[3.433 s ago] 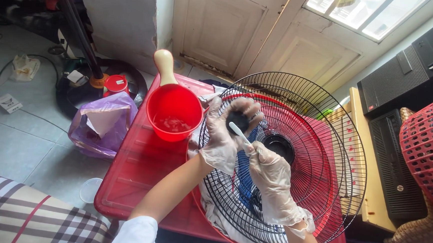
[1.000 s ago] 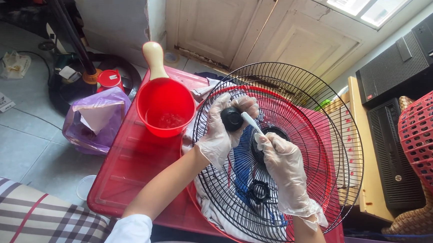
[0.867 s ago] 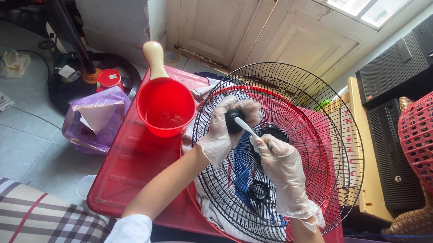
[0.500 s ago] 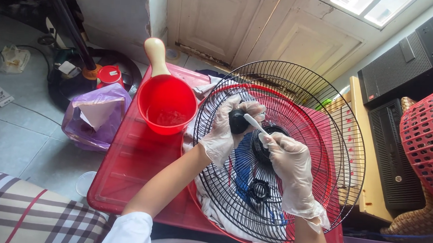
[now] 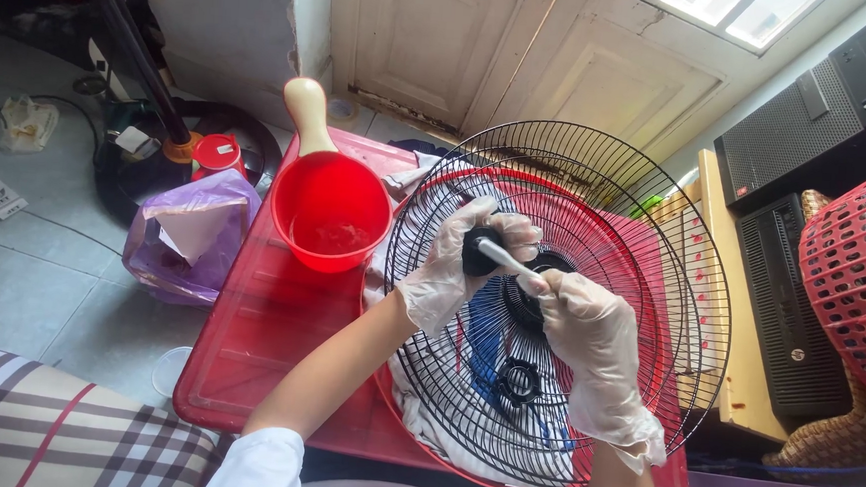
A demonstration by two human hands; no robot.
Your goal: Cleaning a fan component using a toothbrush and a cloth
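Observation:
Both my hands wear thin clear gloves and work over a black wire fan grille [image 5: 654,237] that rests on a red basin [image 5: 267,334]. My left hand [image 5: 451,275] grips a small black fan part [image 5: 478,253] against the wires. My right hand [image 5: 597,354] holds a thin white brush [image 5: 502,258] whose tip touches that part. Beneath the grille lie a blue fan blade [image 5: 481,362], a black ring nut [image 5: 519,382] and white cloth.
A red water scoop [image 5: 330,207] with a cream handle sits at the basin's far left. A purple plastic bag [image 5: 188,239] and a fan stand base [image 5: 158,146] are on the tiled floor to the left. A red mesh basket [image 5: 862,270] and black computer cases [image 5: 784,315] stand to the right.
The two hands shifted slightly over the grille while the brush worked back and forth on the black part. The view moved a little; the scoop and basin stayed put.

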